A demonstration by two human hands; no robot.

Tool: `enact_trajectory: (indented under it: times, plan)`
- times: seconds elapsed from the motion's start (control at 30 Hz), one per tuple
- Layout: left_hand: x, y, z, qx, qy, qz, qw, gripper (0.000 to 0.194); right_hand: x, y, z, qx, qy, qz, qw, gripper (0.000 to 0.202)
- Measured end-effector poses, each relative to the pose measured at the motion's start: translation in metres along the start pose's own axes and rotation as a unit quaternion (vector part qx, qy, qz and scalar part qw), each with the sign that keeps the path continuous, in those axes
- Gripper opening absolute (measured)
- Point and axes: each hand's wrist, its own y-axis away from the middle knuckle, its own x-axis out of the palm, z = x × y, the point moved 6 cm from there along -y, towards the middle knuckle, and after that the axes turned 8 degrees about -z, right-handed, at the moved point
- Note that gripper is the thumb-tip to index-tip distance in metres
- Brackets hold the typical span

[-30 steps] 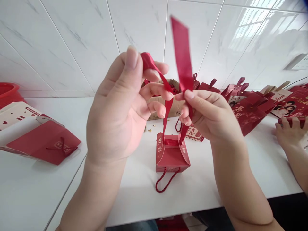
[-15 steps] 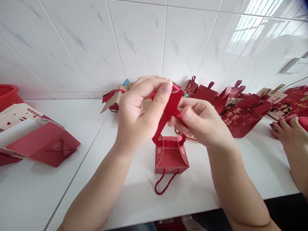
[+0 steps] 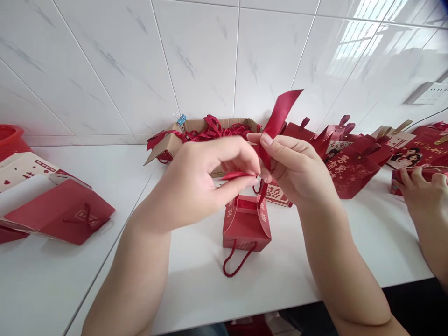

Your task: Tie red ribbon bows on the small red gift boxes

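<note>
A small red gift box [image 3: 247,226] stands on the white table, a twisted cord handle drooping from its near side. Above it, both my hands work on a red ribbon [image 3: 283,111] that runs down to the box's top. My right hand [image 3: 292,161] pinches the ribbon, and one end sticks up past the thumb. A second stretch of ribbon lies between the thumb and fingers of my left hand [image 3: 224,175], which is closed on it. The place where the ribbon parts cross is partly hidden by my fingers.
Behind my hands stands a cardboard box of red ribbons [image 3: 213,128], a blue binder clip [image 3: 181,119] at its left. Several red gift bags [image 3: 360,163] line the back right. Another person's hand [image 3: 423,186] is at far right. Red cartons [image 3: 63,210] lie left, near a red basin [image 3: 12,137].
My left hand has come down from the raised ribbon and now pinches lower. A ribbon end now points up from my right hand. The other person's hand has shifted slightly.
</note>
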Motion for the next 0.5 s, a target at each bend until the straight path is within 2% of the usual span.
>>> enact_trajectory:
  times: [0.1,0.2,0.23,0.3,0.4,0.43,0.5]
  plan:
    - [0.007,0.002,0.005,-0.017,-0.054,0.061,0.997,0.011,0.003,-0.002,-0.004,0.025,-0.027,0.039,0.999,0.022]
    - [0.009,0.000,0.016,-0.064,-0.045,0.076,0.994,0.008,0.002,-0.005,-0.005,0.011,-0.033,0.041,0.999,0.026]
    - [0.010,-0.001,0.021,-0.081,-0.037,0.075,0.993,0.012,0.001,-0.006,-0.004,-0.002,-0.026,0.036,0.999,0.028]
    - [0.010,-0.005,0.030,-0.112,-0.018,0.047,0.992,0.023,0.001,-0.005,-0.002,-0.041,0.002,0.025,0.999,0.032]
    - [0.007,-0.010,0.045,-0.145,0.022,-0.038,0.988,0.030,0.002,-0.002,0.005,-0.137,0.054,0.007,0.989,0.033]
    - [0.009,-0.010,0.050,-0.161,0.046,-0.047,0.985,0.031,0.003,-0.001,0.008,-0.173,0.071,0.001,0.982,0.032]
    - [0.020,-0.009,0.058,-0.210,0.116,-0.018,0.971,0.034,0.005,0.003,0.013,-0.234,0.105,-0.005,0.967,0.031]
